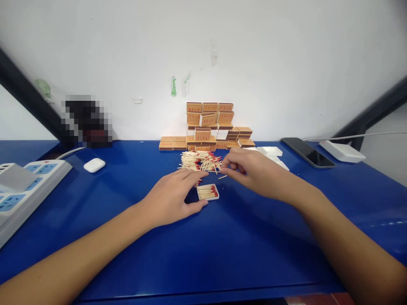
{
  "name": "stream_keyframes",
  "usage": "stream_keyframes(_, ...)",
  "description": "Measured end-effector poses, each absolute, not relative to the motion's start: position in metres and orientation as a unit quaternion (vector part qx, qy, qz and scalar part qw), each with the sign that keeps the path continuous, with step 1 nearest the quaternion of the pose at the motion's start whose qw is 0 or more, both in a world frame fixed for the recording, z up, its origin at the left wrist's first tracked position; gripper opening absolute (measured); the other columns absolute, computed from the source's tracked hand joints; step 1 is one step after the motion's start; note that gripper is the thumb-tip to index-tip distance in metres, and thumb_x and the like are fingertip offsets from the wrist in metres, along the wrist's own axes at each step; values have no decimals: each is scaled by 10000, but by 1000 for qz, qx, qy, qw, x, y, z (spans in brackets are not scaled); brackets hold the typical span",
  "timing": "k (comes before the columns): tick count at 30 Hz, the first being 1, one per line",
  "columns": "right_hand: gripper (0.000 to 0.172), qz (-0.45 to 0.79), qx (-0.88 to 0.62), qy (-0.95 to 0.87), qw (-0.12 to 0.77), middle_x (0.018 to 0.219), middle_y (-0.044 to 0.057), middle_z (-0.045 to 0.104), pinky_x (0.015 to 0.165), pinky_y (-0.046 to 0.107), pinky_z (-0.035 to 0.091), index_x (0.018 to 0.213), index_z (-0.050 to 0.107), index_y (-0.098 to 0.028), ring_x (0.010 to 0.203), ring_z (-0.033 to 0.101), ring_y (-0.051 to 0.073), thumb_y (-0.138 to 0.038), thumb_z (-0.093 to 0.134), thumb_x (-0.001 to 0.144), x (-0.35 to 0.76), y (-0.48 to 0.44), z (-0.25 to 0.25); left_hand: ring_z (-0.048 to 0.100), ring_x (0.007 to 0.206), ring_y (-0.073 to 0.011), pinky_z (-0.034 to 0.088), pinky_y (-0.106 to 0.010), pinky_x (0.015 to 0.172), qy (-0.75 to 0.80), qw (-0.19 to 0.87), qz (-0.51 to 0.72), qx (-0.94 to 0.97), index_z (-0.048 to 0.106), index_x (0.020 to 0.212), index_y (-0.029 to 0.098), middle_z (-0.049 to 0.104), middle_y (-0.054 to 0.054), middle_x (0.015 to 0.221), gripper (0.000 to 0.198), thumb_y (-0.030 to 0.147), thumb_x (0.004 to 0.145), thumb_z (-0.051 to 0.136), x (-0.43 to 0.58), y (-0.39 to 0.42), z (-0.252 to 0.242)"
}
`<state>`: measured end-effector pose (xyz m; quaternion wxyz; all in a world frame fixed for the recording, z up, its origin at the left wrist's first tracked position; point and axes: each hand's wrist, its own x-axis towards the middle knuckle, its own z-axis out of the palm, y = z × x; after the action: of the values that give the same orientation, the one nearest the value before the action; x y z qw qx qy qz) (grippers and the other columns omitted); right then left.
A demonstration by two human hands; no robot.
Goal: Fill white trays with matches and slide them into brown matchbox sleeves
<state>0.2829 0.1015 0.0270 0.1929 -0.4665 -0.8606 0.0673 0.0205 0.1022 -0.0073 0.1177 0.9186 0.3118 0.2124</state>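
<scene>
**A match tray [213, 198] between our two hands**

The small white tray sits on the blue table [203, 254], just on our side of the loose match pile [193, 160]. The matches [207, 192] in it lie side by side, red heads mostly to the right.

Our left hand [173, 197] is spread around the tray, thumb by the near edge and fingers toward the far side; we cannot tell how firmly it presses. Our right hand [249, 169] has thumb and forefinger drawn close at the pile's right fringe; we cannot tell whether a match is between them. A stray match [223, 176] lies just below those fingertips.

We would do best to keep the left grip light, since the thin walls may bend or slide, and to keep heads pointing one way.

Behind the pile, the stacked matchboxes [210, 120] stand close against the wall [270, 63], so far reaches want care. White trays [270, 151] sit beyond the right hand, with a phone [308, 152] farther right. Our most generous room is nearer us, between tray and front edge.
</scene>
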Motion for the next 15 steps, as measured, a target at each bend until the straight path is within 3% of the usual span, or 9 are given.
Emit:
stream_keyframes(8,112,198,-388,-883,175,931,27,660,716,278,434,891,672,-194,807,598,152,-158,626,987,251,88,17,680,1075,-277,583,-446,924,299,112,216,923,607,1293,190,723,-91,1172,423,351,921,726,22,101,-7)
stream_keyframes(15,109,176,-395,-888,153,959,42,657,736,294,447,904,641,-181,823,603,167,-138,605,997,249,88,12,689,1080,-285,586,-450,920,298,106,218,923,586,1344,177,726,-94,1176,487,344,912,738,22,102,-7)
